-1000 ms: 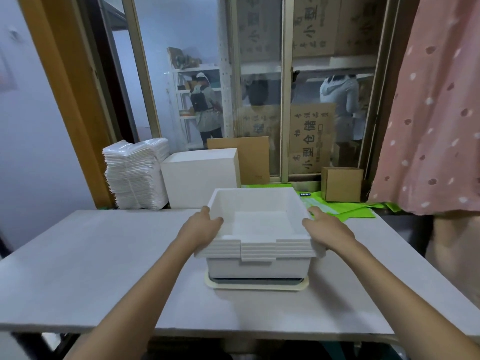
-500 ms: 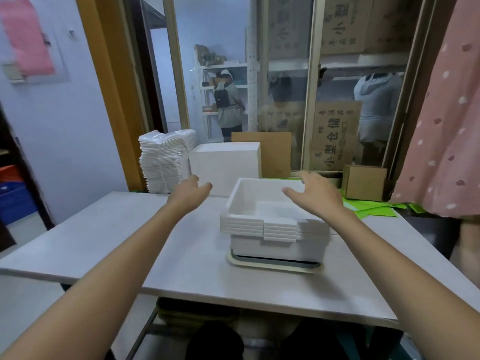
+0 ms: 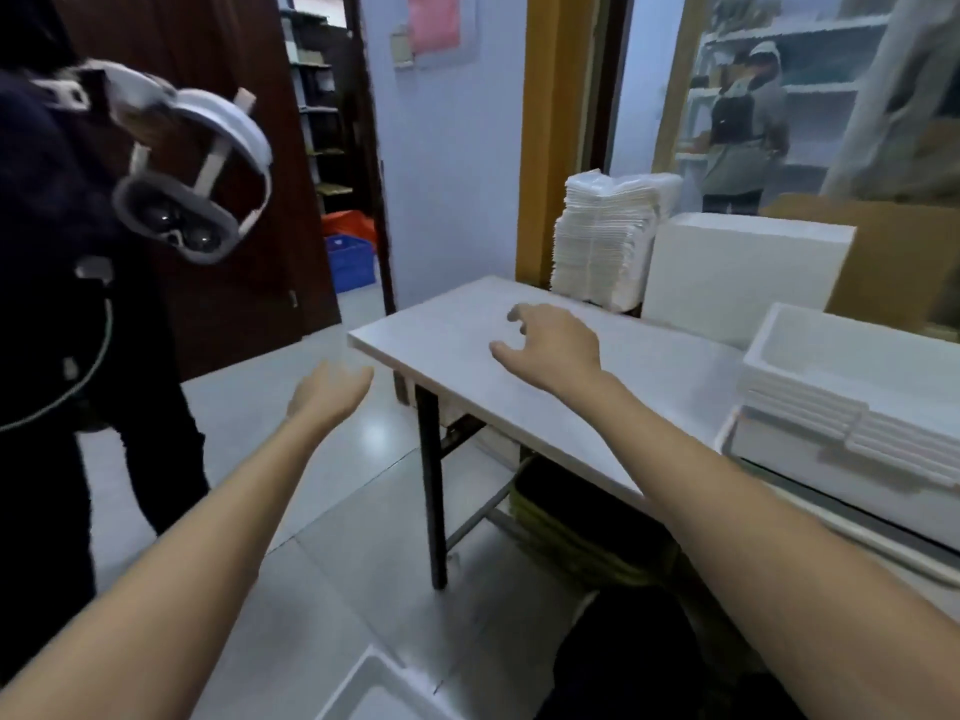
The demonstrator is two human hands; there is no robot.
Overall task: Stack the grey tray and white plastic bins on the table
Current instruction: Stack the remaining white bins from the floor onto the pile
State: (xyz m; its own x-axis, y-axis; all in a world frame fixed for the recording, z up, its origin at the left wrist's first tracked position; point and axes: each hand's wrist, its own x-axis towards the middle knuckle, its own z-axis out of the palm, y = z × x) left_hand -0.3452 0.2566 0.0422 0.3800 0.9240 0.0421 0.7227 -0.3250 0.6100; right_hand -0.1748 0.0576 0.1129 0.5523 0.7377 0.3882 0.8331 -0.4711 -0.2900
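**Both hands empty, stack off to my right**

My left hand (image 3: pixel 332 394) is out past the table's left end, over the floor, fingers loosely spread and holding nothing. My right hand (image 3: pixel 553 345) hovers over the bare left part of the table (image 3: pixel 447 335), fingers curled but apart, also empty; I cannot tell whether it touches the top.

The bins (image 3: pixel 852 387) sit at the right edge of the view, well apart from both hands, on the far-right part of the table. They are white, matte, foam-like, with several rims nested in steps along the near side. Under them a pale tray (image 3: pixel 727 433) shows only as a thin lip. The long axis looks to run away from me toward the window, though the crop hides most of it. My right hand is the nearer one.

At the bottom edge, on the floor by my legs, a white bin corner (image 3: pixel 374 688) is in view. I judge that is what comes next: the left hand is closer to it, and it would then travel rightward across the table to the stack.
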